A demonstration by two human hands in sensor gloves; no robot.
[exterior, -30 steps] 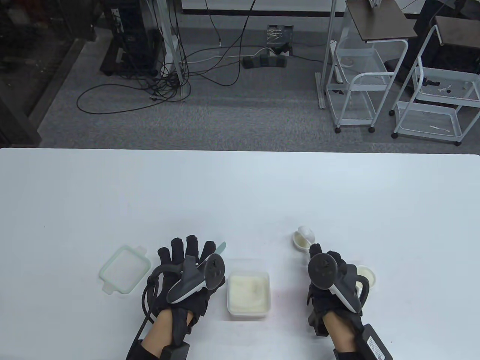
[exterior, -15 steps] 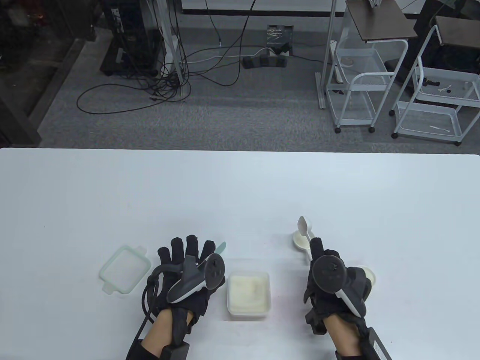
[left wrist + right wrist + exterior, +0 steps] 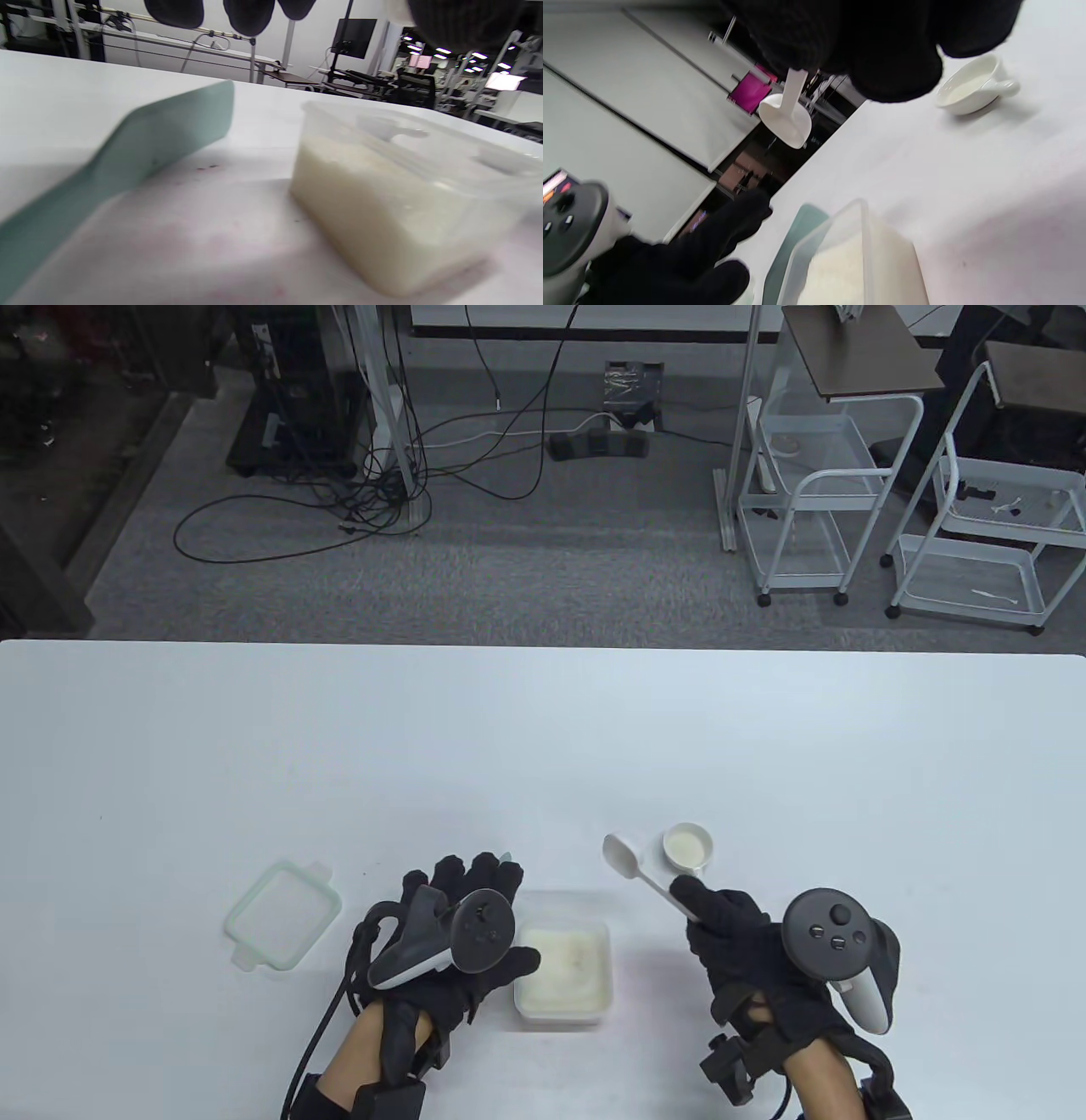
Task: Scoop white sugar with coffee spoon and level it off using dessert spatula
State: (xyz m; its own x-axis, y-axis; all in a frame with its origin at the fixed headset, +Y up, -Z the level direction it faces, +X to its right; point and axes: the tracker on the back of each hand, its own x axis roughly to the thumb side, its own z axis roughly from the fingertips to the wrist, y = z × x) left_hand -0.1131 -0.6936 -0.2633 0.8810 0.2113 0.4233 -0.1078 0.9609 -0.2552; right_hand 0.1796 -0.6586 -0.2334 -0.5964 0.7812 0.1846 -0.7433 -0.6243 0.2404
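Right grip (image 3: 738, 950): gloved fingers curled round the handle of the white coffee spoon (image 3: 638, 870), which projects up and to the left in the table view; the bowl of the spoon is empty and hangs above the tabletop (image 3: 543, 729), between the sugar container (image 3: 563, 971) and the small white cup (image 3: 686, 847). In the right wrist view the handle emerges from beneath the gloved fingers (image 3: 891, 63), with the bowl at its far end. A tracker (image 3: 836, 950) sits on the back of this hand.

Left grip (image 3: 450, 942): fingers extended and relaxed, palm down, holding nothing, with the thumb reaching toward the left wall of the container. The pale green dessert spatula (image 3: 127, 156) lies flat on the tabletop beneath this hand, just beside the container; in the table view only its tip shows beyond the fingertips. Whether the hand touches the spatula cannot be told.

Clear square container: stands uncovered between the two hands and holds white sugar (image 3: 382, 203) with a shallow hollow in its surface. Its green-rimmed lid (image 3: 282, 913) lies on the tabletop to the left of the left hand. The small white cup, holding a pale content, stands just beyond the right hand.
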